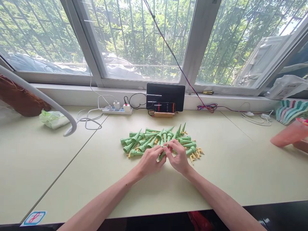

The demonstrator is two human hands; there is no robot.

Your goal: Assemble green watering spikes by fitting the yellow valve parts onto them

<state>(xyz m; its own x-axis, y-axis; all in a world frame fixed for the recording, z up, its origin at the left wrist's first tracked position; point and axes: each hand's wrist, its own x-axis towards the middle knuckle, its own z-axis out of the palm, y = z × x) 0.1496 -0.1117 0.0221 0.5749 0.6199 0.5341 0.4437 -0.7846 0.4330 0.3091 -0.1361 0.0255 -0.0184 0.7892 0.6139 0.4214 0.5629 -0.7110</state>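
Observation:
A green plastic spike (162, 156), cone-shaped with a wide collar, is held between my two hands over the table. My left hand (151, 158) is closed around its side. The fingers of my right hand (177, 156) pinch the same spike from the right; whether a small part is also between those fingertips is hidden. Just beyond my hands lies a loose pile of similar green spikes (144, 145), pointing in various directions. Several small yellow plastic pieces (196, 154) are scattered at the pile's right end, and a few more show among the spikes.
Behind the pile, a phone (164, 106) leans against a dark tablet-like screen (166, 91). A power strip (117, 110) with plugs and cables stands left of it. Further out are a green-white packet (53, 119), a white curved tube (69, 120) and a pink bag (288, 133).

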